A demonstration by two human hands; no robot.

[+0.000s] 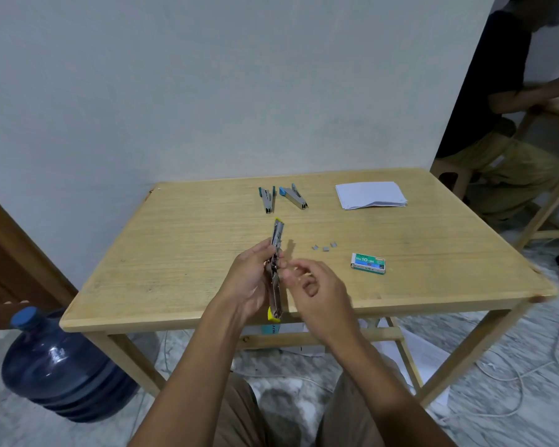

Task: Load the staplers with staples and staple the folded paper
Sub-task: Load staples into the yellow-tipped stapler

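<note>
My left hand grips a yellow-tipped metal stapler, swung fully open into one long strip above the table's near edge. My right hand is beside its middle, thumb and fingertips pinched at the staple channel; whether a staple strip is between them is too small to tell. Two more staplers, a green one and a blue one, lie at the back of the wooden table. Folded white paper lies back right. Loose staple strips and a green staple box sit right of my hands.
A blue water jug stands on the floor at the table's left front leg. Another person sits at a second table on the far right. White cables and paper sheets lie on the floor to the right.
</note>
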